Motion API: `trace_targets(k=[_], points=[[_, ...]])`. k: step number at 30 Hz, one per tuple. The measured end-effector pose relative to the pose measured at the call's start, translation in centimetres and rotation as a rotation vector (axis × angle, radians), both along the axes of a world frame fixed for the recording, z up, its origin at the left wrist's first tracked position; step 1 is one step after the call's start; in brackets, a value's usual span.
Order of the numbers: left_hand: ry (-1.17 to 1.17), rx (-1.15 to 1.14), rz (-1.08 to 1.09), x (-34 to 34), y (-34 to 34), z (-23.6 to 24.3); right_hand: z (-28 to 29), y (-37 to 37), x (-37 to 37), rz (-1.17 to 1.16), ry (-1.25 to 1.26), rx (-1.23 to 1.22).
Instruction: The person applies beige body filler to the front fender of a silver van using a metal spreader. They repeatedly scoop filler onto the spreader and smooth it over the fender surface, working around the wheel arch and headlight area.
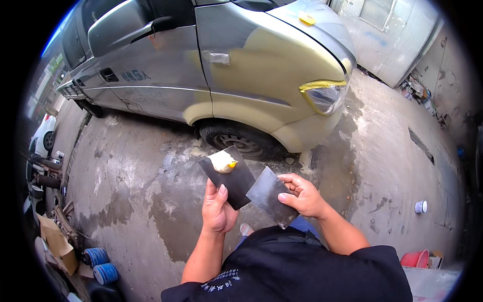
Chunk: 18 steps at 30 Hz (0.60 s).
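Note:
My left hand (219,210) grips a dark flat plate (234,181) by its near edge, the thumb on top. On the plate's far part lies a cream-coloured lump of paste (220,162) with a dab of yellow (232,164) at its right side. Between the thumb and fingers of my right hand (301,195) is a thin grey spreader sheet (269,193). Its left corner comes close to the plate's right edge; whether they touch, I cannot tell. Ahead stands a silver van (146,85), its front fender (256,75) coated yellowish-beige.
Yellow tape edges the covered headlight (324,96). A yellow piece (306,19) lies on the hood. Blue cans (104,272) and cardboard (56,241) sit at lower left. To the right are a small white can (421,207) and a red bucket (415,258). The concrete floor (126,166) is stained.

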<state>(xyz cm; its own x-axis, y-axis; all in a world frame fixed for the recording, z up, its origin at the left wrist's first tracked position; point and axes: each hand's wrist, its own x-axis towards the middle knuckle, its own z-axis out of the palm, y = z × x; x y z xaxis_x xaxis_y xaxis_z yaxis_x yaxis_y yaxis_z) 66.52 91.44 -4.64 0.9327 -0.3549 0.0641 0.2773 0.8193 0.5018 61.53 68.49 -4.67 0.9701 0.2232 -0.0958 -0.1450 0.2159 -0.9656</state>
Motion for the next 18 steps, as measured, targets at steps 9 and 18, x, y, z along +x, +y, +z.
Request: trace_targets(k=[9, 18], points=[[-0.368, 0.232, -0.18, -0.6, -1.7, -0.9, 2.8, 0.2, -0.4, -0.112, -0.098, -0.029], [-0.377, 0.534, -0.49, 1.0, -3.9, 0.3, 8.1, -5.4, 0.3, -0.107, -0.311, 0.0]])
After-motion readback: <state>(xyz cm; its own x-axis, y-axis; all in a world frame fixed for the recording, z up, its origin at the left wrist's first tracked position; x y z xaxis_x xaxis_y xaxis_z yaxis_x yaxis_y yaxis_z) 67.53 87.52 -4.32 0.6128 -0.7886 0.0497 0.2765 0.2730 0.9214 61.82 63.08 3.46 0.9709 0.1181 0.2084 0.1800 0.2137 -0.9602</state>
